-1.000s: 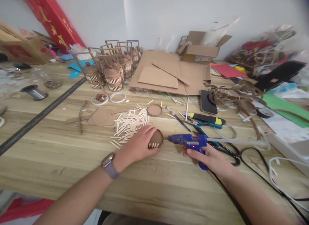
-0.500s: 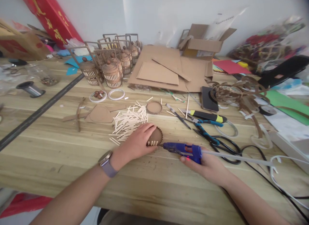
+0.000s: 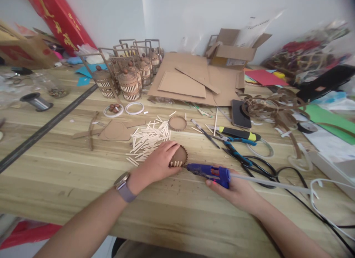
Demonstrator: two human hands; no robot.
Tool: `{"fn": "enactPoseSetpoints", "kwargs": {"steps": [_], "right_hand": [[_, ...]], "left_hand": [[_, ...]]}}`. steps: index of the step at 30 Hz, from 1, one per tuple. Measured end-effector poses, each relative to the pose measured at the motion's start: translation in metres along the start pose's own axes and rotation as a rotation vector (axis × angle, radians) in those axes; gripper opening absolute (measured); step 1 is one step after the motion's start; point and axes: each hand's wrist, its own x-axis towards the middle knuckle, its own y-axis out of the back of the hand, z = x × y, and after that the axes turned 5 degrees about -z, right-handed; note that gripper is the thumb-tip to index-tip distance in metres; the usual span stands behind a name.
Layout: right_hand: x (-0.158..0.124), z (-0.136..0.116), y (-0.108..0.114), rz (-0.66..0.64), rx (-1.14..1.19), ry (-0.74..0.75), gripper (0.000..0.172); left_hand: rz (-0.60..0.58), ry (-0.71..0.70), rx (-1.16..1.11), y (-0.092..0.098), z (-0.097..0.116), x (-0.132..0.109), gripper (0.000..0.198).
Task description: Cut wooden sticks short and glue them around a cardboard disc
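Observation:
My left hand is closed around the left side of a round cardboard disc with a ridged rim, where several short sticks stand upright along the near edge. In my right hand is a blue glue gun, its nozzle at the disc's near right rim. A long clear glue stick juts from the gun's back. Loose pale sticks lie piled just beyond my left hand. A second cardboard disc with the same rim lies behind the first.
Finished lidded baskets with tall handles stand at the back left. Cardboard sheets lie at the back. Right of the disc are a pen, a utility knife, pliers, a phone and black cable.
The glue gun has shifted very slightly left, its nozzle still at the rim. My left hand keeps its hold on the disc.

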Motion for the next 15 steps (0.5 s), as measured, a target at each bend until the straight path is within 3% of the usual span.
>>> {"fn": "enactPoseSetpoints", "kwargs": {"steps": [15], "right_hand": [[-0.0034, 0.0011, -0.0027, 0.037, -0.059, 0.000, 0.031]], "left_hand": [[0.008, -0.003, -0.011, -0.0027, -0.0027, -0.0004, 0.061]]}}
